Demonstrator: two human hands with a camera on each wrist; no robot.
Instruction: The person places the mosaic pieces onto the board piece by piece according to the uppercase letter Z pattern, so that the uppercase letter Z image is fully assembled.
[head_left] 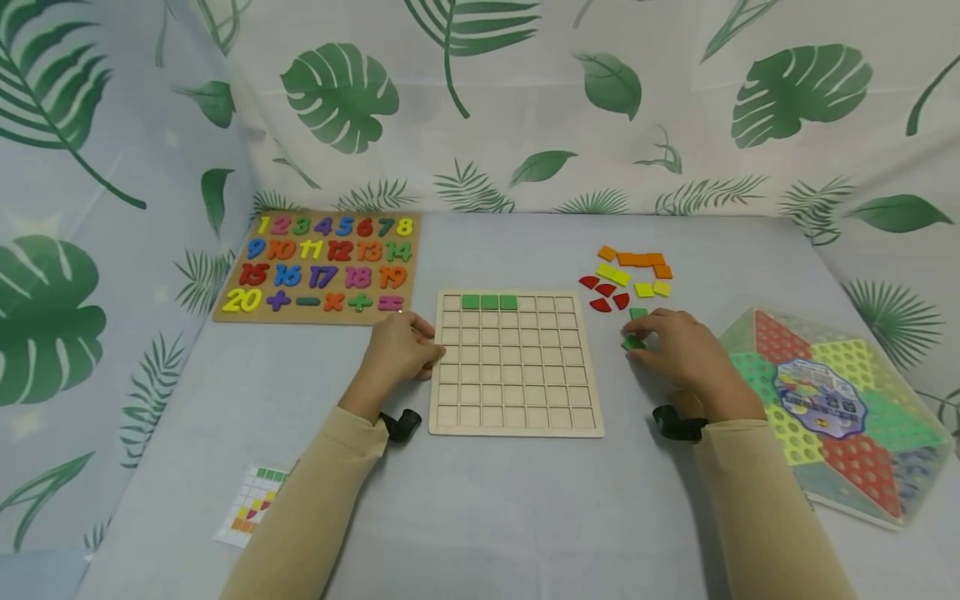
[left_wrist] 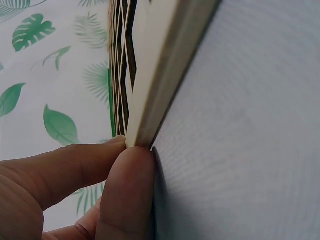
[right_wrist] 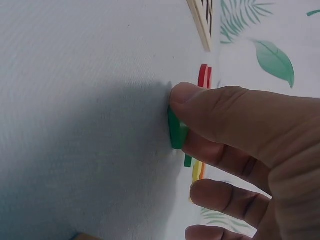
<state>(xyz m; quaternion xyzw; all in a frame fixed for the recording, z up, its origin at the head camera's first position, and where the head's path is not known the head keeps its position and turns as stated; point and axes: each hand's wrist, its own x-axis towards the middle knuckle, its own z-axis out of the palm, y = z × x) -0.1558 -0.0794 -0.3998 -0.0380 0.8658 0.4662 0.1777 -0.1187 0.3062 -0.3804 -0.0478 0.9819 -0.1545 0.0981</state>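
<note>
A pale wooden board (head_left: pixel 517 432) with a square grid lies mid-table. Three green square tiles (head_left: pixel 489 302) sit side by side in its far row. My left hand (head_left: pixel 396 354) pinches the board's left edge between thumb and finger, seen up close on the board rim (left_wrist: pixel 156 85) in the left wrist view. Right of the board, my right hand (head_left: pixel 690 358) holds a green tile (right_wrist: pixel 176 131) between thumb and fingers, low over the table. Just beyond those fingers lies another green tile (head_left: pixel 638 313). The held tile is partly covered by the thumb.
Red quarter-round pieces (head_left: pixel 604 289), yellow tiles (head_left: pixel 613 274) and orange tiles (head_left: pixel 640 259) lie at the back right. A number puzzle board (head_left: pixel 322 317) is at the back left. A pattern card (head_left: pixel 251 504) lies partly under the left sleeve. A hexagonal game box (head_left: pixel 840 417) stands far right.
</note>
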